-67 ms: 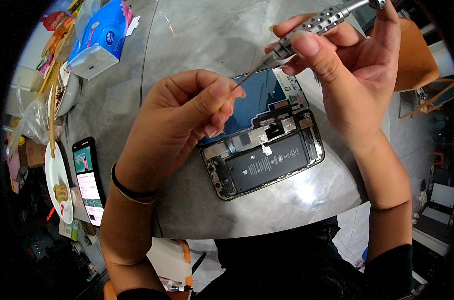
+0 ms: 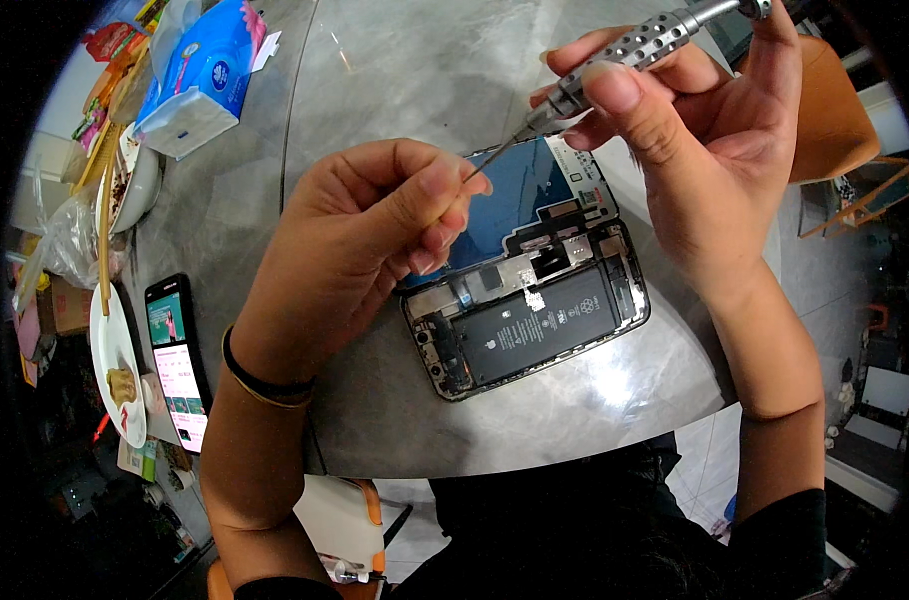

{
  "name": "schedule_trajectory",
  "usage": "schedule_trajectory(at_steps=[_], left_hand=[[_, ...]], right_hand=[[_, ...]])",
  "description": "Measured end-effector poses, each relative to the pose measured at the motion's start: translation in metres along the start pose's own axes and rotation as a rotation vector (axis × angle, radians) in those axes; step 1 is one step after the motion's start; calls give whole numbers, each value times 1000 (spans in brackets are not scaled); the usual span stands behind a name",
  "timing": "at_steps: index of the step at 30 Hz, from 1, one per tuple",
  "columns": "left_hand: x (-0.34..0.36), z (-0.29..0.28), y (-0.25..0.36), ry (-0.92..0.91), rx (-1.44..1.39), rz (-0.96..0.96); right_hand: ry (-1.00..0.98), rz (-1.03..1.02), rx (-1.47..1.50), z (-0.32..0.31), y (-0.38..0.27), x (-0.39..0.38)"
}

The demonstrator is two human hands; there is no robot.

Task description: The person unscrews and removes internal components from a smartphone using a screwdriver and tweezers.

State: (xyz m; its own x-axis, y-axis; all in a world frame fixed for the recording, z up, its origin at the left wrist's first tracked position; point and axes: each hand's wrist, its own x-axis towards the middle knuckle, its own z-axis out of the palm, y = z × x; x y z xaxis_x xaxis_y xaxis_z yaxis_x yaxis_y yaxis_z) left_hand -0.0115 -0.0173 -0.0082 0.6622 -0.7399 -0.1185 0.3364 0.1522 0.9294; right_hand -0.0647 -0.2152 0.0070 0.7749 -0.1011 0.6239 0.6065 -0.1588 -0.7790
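A silver screwdriver (image 2: 643,42) with a perforated metal handle slants across the upper right, above the table. My right hand (image 2: 710,150) grips its handle between thumb and fingers, palm turned up. The thin tip end is pinched between thumb and fingertips of my left hand (image 2: 370,215); anything else in that pinch is hidden. Under both hands lies an opened smartphone (image 2: 630,315), its black battery (image 2: 540,330) and metal-covered board exposed. The lifted-off screen panel (image 2: 510,205), with a blue back, lies along the phone's far side, partly behind my left hand.
At the left a second phone (image 2: 180,370) lies with its screen lit. Beside it stand a white plate (image 2: 132,350) with food scraps, a bowl (image 2: 145,190) with chopsticks and a blue tissue pack (image 2: 200,85). The grey table's (image 2: 385,430) near edge curves before me.
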Motion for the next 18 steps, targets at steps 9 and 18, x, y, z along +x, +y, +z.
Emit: schedule_trajectory(at_steps=[9, 18], left_hand=[[1, -5, -3, 53, -29, 52], [5, -18, -5, 203, -15, 138]], right_hand=[[-30, -31, -15, -2, -2, 0], [-178, -223, -126, -4, 4, -5]])
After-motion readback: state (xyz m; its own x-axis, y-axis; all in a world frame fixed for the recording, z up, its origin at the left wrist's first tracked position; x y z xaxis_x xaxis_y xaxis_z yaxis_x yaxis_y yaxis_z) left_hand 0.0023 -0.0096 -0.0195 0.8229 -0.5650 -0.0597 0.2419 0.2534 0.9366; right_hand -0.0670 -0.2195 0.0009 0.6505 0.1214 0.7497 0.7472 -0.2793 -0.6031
